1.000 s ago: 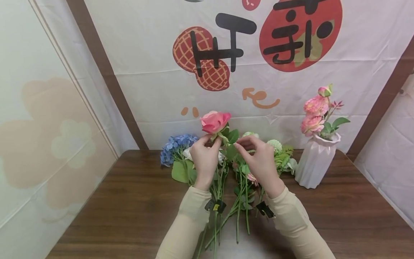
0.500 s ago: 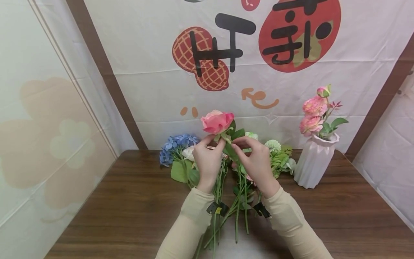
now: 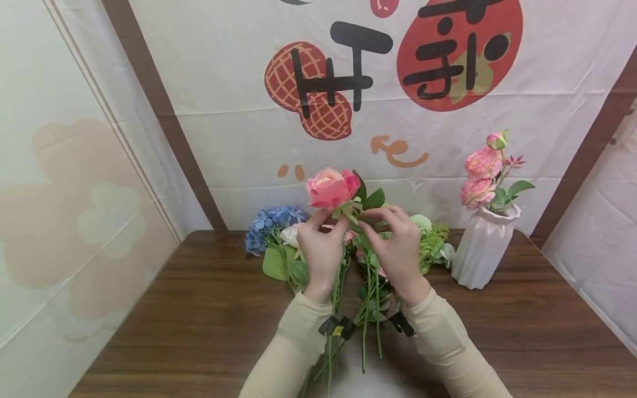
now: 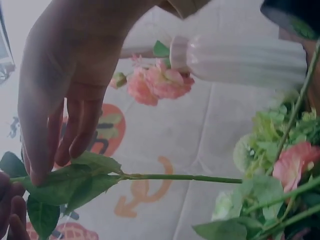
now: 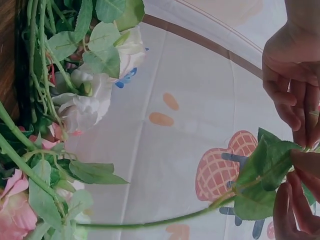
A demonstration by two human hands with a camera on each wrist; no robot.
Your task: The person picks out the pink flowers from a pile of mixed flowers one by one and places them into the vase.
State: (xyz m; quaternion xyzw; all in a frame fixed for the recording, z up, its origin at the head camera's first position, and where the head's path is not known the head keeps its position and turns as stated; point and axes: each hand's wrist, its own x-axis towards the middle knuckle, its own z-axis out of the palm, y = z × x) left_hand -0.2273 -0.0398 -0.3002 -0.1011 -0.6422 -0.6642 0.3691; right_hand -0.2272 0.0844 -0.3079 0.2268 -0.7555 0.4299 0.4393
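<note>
A pink rose (image 3: 330, 188) with a long green stem is held up over the middle of the table. My left hand (image 3: 320, 257) pinches its stem just under the bloom. Close beside it, the thumb and fingertips of my right hand (image 3: 398, 251) pinch the rose where leaves join the stem. In the left wrist view the bare lower stem (image 4: 190, 177) runs down toward the other flowers, and green leaves (image 4: 70, 187) lie partly behind the right hand's fingers. The right wrist view shows leaves (image 5: 267, 165) between both hands; the bloom is outside it.
Several cut artificial flowers lie on the wooden table (image 3: 209, 326), among them a blue hydrangea (image 3: 273, 224), white roses (image 5: 82, 102) and a green pompom flower (image 3: 422, 223). At the right stands a white vase (image 3: 483, 249) with pink flowers (image 3: 481, 177). A printed cloth (image 3: 224, 149) hangs behind.
The rose has turned a little, with its leaves shifting up and right. My left hand has moved slightly right; my right hand went left, then slightly back.
</note>
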